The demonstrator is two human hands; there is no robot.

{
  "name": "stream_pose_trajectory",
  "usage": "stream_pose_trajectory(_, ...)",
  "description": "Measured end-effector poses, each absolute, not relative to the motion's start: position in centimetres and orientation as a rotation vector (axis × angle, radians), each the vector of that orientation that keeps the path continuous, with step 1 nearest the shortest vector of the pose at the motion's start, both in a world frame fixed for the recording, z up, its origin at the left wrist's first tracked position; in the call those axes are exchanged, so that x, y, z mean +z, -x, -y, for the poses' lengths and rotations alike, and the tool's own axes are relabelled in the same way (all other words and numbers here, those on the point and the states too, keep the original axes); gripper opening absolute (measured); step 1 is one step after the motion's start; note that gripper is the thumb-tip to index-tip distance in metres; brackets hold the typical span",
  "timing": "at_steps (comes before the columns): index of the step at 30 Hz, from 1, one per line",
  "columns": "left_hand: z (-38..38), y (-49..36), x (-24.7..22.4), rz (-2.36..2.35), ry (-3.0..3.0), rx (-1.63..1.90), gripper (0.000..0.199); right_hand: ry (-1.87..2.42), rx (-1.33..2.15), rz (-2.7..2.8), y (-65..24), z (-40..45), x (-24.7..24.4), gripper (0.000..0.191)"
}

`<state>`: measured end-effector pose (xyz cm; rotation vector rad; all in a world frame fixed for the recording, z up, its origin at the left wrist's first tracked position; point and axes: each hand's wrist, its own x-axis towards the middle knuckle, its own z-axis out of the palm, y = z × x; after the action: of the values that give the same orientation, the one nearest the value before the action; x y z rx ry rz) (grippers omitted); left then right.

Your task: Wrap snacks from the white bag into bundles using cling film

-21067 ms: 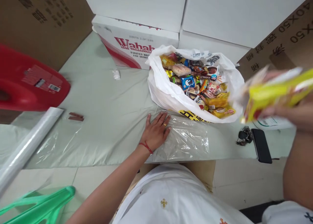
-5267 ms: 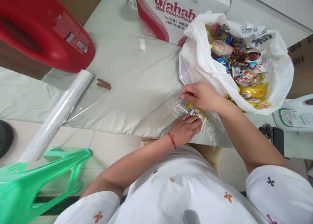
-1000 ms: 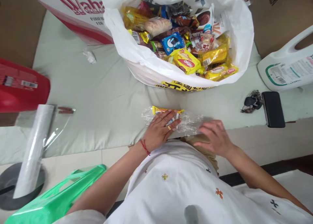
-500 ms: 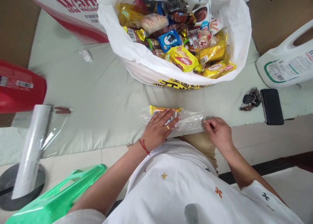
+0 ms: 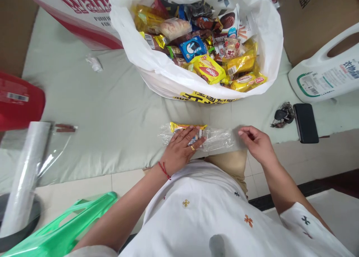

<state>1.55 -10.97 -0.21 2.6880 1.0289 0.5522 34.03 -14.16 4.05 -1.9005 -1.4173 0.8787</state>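
My left hand [image 5: 183,146] lies flat, fingers spread, over a yellow-edged snack packet [image 5: 176,127] and the clear plastic wrap [image 5: 218,138] around it, at the front edge of the covered table. To the right of the wrap, a short gap away, is my right hand [image 5: 256,143]. Its fingers are curled with thumb and forefinger close together; whether they hold anything is hidden. Behind both hands stands a white plastic bag [image 5: 157,79] full of wrapped snacks, among them a yellow packet [image 5: 209,69] and a blue one [image 5: 193,48].
Keys [image 5: 283,115] and a black phone [image 5: 306,123] lie at the right, below a white jug [image 5: 325,77]. On the left are a red container [image 5: 21,101], a clear plastic roll [image 5: 25,178] and brown strips [image 5: 65,128]. A green basket [image 5: 64,227] stands below.
My right hand has moved right, away from the end of the clear wrap. My left hand stays on the packet. The view has shifted slightly.
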Motion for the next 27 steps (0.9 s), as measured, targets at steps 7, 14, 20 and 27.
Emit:
stream_pose_trajectory(7, 11.0, -1.5, -0.4, -1.021, -2.697, 0.566, 0.050, 1.916, 1.283, 1.231, -31.9, 11.7, 4.0, 0.051)
stream_pose_trajectory(14, 10.9, -1.6, -0.2, -0.994, -2.721, 0.574, 0.052, 1.816, 1.386, 1.234, -32.6, 11.9, 5.6, 0.043)
stream_pose_trajectory(20, 11.0, -1.7, -0.1, -1.005, -2.750, 0.576, 0.049, 1.943, 1.014, 1.663, -33.7, 14.4, 3.9, 0.032)
stream_pose_trajectory(27, 11.0, -1.6, -0.1, -1.001, -2.753, 0.560, 0.048, 1.378, 0.354, 2.333, -34.6, 15.2, 4.3, 0.054)
